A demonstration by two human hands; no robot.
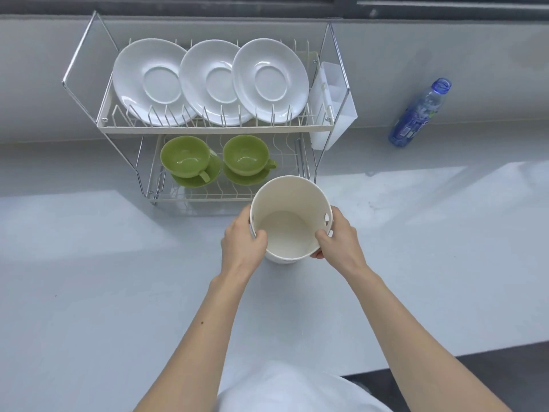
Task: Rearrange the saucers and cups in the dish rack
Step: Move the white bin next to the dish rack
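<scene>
a pale grey table (89, 292) is seen filling most of the view, with a grey wall at the far side. a two-tier wire dish rack (208, 129) is set on the table toward the far left of centre. on its upper tier three white saucers (214, 84) are stood on edge in a row, each overlapping the next, all tilted back. on the lower tier two green cups (185, 157) are placed upright, each on its own green saucer (246, 176), side by side at the left and middle of the tier; the right part of that tier is left bare. a white plastic cutlery holder (332, 114) is hung on the right end of the rack.

a cream round bucket (289, 218), open and empty, is held just in front of the rack's near right corner. it is gripped at the rim from both sides: the left hand (243, 242) is closed on the left edge with the thumb inside the rim, and the right hand (338, 236) is closed on the right edge in the same way, beside a cut-out handle hole.

a blue plastic bottle (420, 114) is stood well apart at the far right, by the wall.
</scene>
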